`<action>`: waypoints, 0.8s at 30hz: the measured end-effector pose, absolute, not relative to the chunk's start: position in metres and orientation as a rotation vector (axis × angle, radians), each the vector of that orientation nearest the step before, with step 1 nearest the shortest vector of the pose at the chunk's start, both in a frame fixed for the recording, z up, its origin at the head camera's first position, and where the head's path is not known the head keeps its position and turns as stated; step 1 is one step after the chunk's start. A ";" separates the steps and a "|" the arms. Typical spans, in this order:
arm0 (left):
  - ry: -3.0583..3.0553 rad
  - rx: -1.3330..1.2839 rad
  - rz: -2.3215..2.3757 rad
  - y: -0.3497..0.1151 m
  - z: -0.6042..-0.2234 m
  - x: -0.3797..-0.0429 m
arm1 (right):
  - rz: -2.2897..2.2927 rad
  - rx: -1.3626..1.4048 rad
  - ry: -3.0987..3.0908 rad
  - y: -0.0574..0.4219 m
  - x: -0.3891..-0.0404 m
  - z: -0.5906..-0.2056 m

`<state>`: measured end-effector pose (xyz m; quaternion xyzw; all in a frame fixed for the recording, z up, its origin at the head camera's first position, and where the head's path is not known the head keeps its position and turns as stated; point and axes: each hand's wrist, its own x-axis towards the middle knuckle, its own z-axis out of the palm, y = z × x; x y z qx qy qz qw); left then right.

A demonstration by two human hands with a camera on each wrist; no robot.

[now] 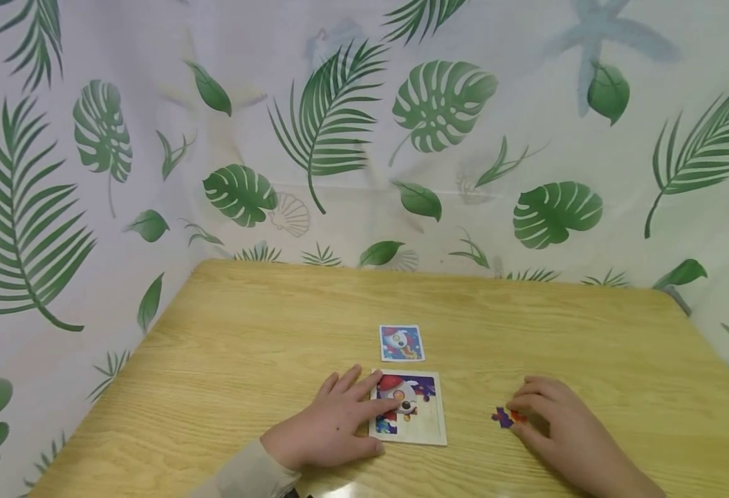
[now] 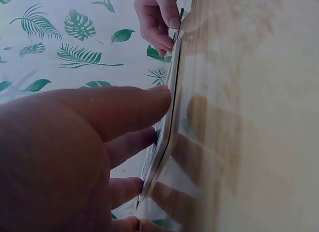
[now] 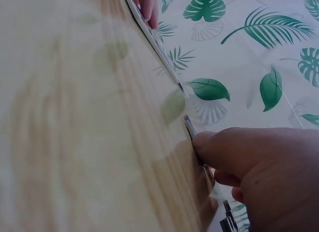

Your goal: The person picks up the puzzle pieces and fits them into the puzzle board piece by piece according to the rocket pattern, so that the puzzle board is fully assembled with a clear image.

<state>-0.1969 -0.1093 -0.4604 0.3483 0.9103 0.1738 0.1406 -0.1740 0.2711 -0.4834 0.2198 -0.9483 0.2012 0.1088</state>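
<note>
A square jigsaw puzzle tray with a pale frame lies on the table, part filled with a dog picture, its lower right showing bare backing. Across its left side my left hand rests with spread fingers, the fingertips on the fitted pieces. In the left wrist view the thumb lies beside the tray's edge. Right of the tray, my right hand pinches a red-orange puzzle piece between thumb and fingers, close over the tabletop. A purple puzzle piece sits against it, at the fingertips.
Just behind the tray lies a small square picture card with the same dog. The wood-grain table reaches back to a leaf-print curtain. Low in the right wrist view, small dark pieces show beyond the right hand.
</note>
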 end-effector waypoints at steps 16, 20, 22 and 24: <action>2.627 0.987 0.491 -0.109 -0.460 -0.197 | 0.750 0.641 -2.787 0.223 -0.174 -0.481; 2.635 0.995 0.479 -0.109 -0.462 -0.199 | 0.808 0.716 -2.798 0.195 -0.178 -0.481; 2.634 1.002 0.477 -0.109 -0.463 -0.199 | 0.843 0.750 -2.813 0.182 -0.180 -0.479; 2.630 1.011 0.474 -0.109 -0.463 -0.199 | 0.867 0.779 -2.825 0.171 -0.181 -0.477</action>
